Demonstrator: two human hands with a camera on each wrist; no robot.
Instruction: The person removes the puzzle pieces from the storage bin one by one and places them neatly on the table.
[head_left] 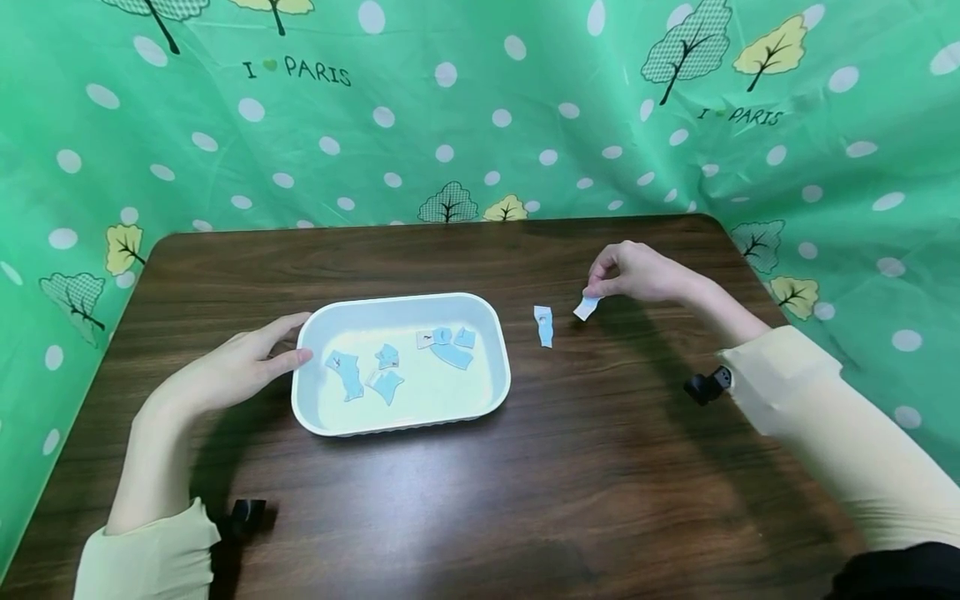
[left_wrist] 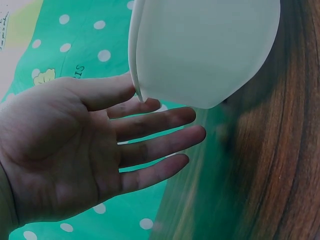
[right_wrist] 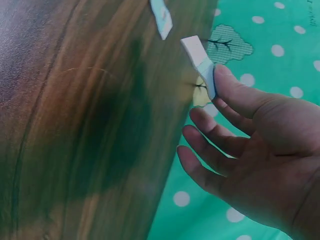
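Note:
My right hand (head_left: 636, 271) pinches a small pale blue and white paper piece (right_wrist: 204, 65) between thumb and forefinger, just over the table. The other fingers of that hand are loosely bent. Left of it, a second narrow blue paper piece (head_left: 543, 327) with a small mark lies on the wood. My left hand (head_left: 238, 367) rests against the left end of a white tray (head_left: 401, 423), its thumb at the rim. In the left wrist view the other fingers (left_wrist: 160, 137) stretch out fairly straight beside the tray wall.
Several irregular blue paper scraps lie in the tray, among them a larger piece (head_left: 347, 375) at the left and a curved piece (head_left: 452, 357) at the right. The dark wooden table (head_left: 480, 508) ends at a green dotted cloth (head_left: 465, 108) behind.

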